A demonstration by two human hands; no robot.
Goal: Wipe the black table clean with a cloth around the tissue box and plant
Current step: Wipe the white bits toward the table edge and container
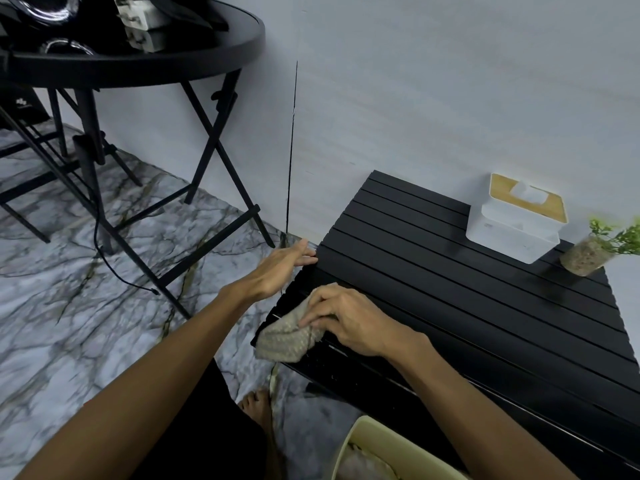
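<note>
Soft, limp cloth (pixel 289 332) bunched under the right hand (pixel 349 322), fingers pinching it at the desk (pixel 467 296) corner; left hand (pixel 277 268) flat, empty, at ten o'clock.

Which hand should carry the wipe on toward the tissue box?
Right. The right hand already presses the cloth on the slatted black table, on the side toward the tissue box. The left hand lies open and empty at the table's edge.

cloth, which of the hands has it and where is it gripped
The right hand grips the cloth at its bunched right end, on the table. The left hand holds nothing.
</note>
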